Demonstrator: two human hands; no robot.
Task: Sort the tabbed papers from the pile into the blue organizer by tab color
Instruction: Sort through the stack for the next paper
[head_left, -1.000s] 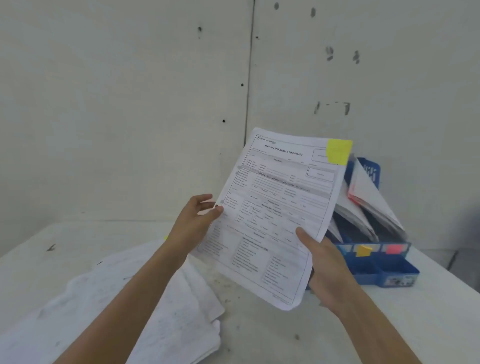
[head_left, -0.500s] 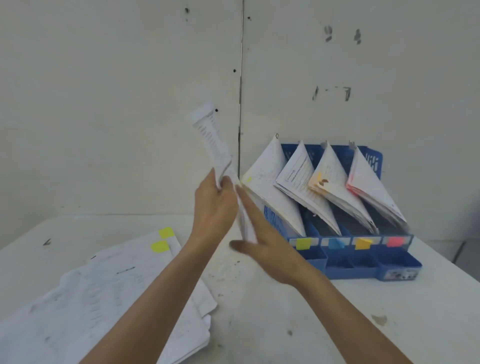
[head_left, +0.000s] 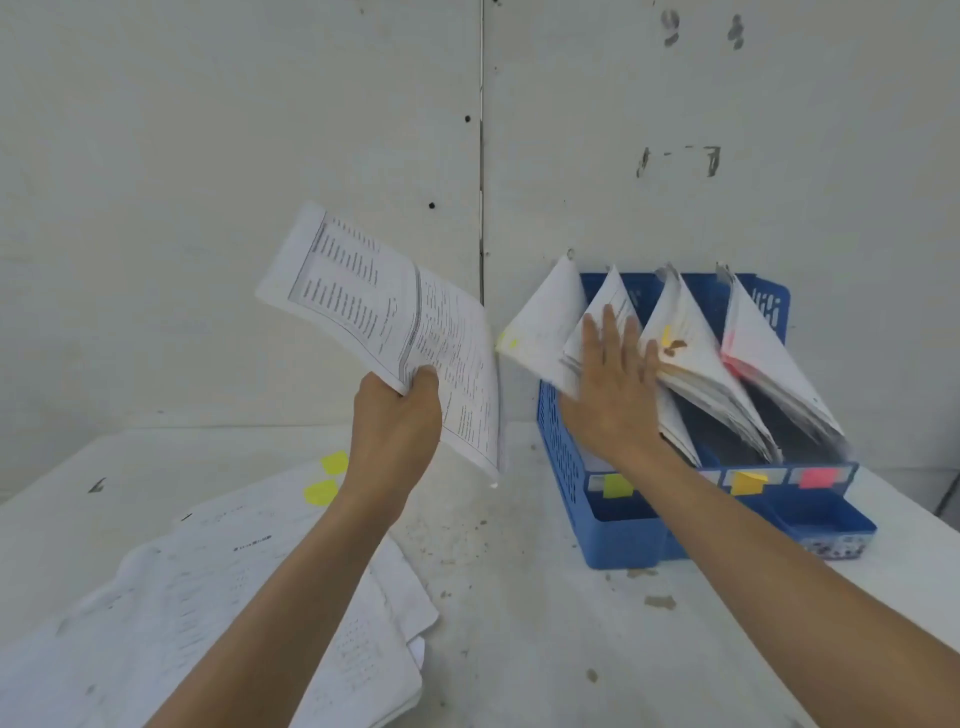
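My left hand (head_left: 395, 421) grips a printed paper (head_left: 384, 322) by its lower edge and holds it up in the air, left of the blue organizer (head_left: 566, 467). Its tab is not visible. My right hand (head_left: 613, 384) is flat, with straight fingers pressing on the papers in the organizer's second slot (head_left: 608, 306). The organizer has labels in yellow-green (head_left: 617, 486), orange-yellow (head_left: 747, 482) and pink (head_left: 816, 477); my right forearm hides another label. The pile of papers (head_left: 208, 623) lies on the table at the lower left, with yellow tabs (head_left: 327, 478) showing at its far edge.
The organizer stands against a white wall (head_left: 208, 156) on a white table (head_left: 519, 623). Leaning stacks of paper fill its slots, the right ones tabbed orange (head_left: 696, 343) and pink (head_left: 763, 343). The table's right edge (head_left: 924, 514) lies just past the organizer.
My right hand let go of the paper and moved right onto the papers in the organizer. My left hand now holds the sheet alone, turned and raised to the left.
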